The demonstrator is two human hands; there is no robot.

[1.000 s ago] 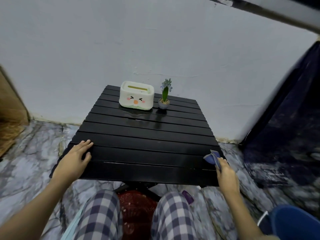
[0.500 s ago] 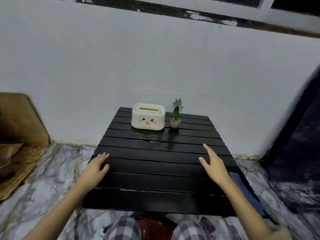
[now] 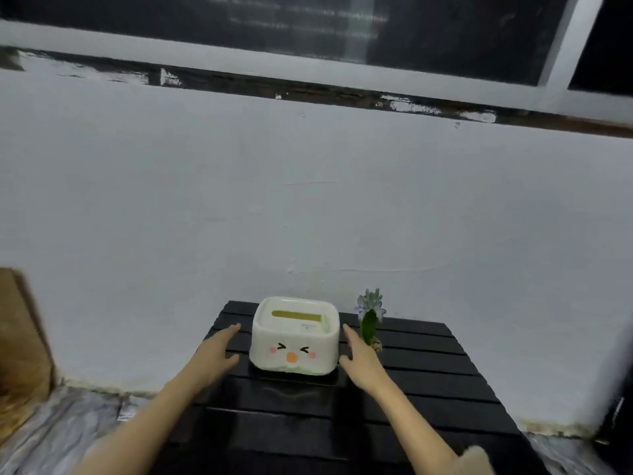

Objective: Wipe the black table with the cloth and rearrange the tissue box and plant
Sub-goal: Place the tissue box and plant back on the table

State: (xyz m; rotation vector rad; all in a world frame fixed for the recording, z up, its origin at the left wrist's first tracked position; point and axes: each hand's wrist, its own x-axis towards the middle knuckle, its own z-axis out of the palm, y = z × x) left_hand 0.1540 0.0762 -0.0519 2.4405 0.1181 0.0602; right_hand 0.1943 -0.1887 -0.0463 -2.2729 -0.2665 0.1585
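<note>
Against the white wall, your black table [image 3: 411, 389] carries the tissue box [image 3: 295, 335] at its far end. You're starting the rearranging: left hand [image 3: 214, 354] and right hand [image 3: 359, 363] flank the box, both spread, empty. Close on its sides next, minding the plant [image 3: 369, 318] just right of it.

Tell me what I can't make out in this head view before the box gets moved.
- Plant pot: mostly hidden behind the right hand.
- Contact with the tissue box: both the right and the left hand are open beside it; whether they touch it cannot be told.
- Cloth: not in view.
- Near edge of the black table: cut off by the bottom of the frame.
- Window: motion-blurred.
</note>
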